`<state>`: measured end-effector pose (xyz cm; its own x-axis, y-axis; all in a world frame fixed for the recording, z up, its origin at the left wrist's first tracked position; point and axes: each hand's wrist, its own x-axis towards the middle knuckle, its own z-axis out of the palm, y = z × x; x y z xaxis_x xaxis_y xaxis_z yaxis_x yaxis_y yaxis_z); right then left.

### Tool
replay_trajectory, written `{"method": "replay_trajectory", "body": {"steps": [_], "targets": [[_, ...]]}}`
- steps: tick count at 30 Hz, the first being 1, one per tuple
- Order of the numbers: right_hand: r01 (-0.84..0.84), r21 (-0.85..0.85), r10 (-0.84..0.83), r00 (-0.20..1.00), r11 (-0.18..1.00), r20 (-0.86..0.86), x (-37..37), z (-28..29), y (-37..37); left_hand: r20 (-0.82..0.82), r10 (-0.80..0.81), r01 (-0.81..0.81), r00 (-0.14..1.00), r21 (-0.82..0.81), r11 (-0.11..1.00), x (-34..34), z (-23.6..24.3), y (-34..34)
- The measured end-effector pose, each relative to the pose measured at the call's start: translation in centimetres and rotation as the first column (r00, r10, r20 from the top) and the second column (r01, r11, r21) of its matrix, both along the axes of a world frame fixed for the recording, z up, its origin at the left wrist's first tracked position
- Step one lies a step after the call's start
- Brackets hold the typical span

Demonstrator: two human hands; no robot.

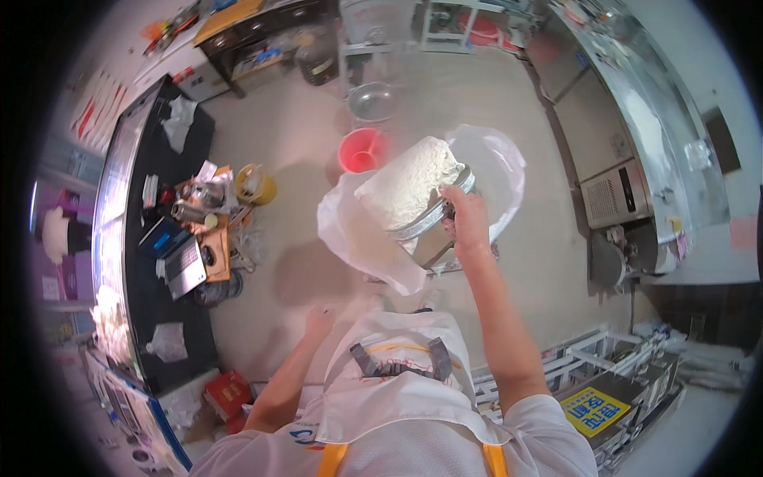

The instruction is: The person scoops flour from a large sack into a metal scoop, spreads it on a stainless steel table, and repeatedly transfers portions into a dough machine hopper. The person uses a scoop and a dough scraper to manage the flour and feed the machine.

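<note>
My right hand (467,216) is closed on the edge of a round, metal-rimmed vessel (421,224) tilted to one side; whether it is a pot or a sieve I cannot tell. A thick white mass that looks like flour (413,183) bulges out beyond the rim, toward the upper left. Under and around it spreads a large, open white plastic bag (497,155), its mouth folded wide. Away from the bag, my left hand (319,321) hangs low beside my white apron (397,334). Its fingers are too small and blurred to read.
Beyond the bag a red bucket (358,153) and a metal basin (372,102) stand on the floor. At left, a black counter (155,318) sits by a laptop (184,269) and a yellow bucket (256,184). Steel cabinets (592,127) line the right, with a metal rack (588,362) lower right.
</note>
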<state>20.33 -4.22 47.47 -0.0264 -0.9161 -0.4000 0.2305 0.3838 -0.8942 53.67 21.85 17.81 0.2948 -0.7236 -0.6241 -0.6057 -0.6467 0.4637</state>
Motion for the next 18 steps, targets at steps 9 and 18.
{"method": "replay_trajectory", "body": {"steps": [9,18], "targets": [[0.254,0.012,-0.253,0.965,0.967,-0.062,-22.6,1.4,-0.2,0.478,-0.822,0.92,0.309,0.067,0.385,-4.9,-2.6,-1.5],[0.449,-0.036,-0.45,0.886,0.893,-0.11,-52.5,-1.2,-0.3,-0.075,0.166,-0.123,0.983,0.402,0.907,-23.8,-1.2,-2.3]]}}
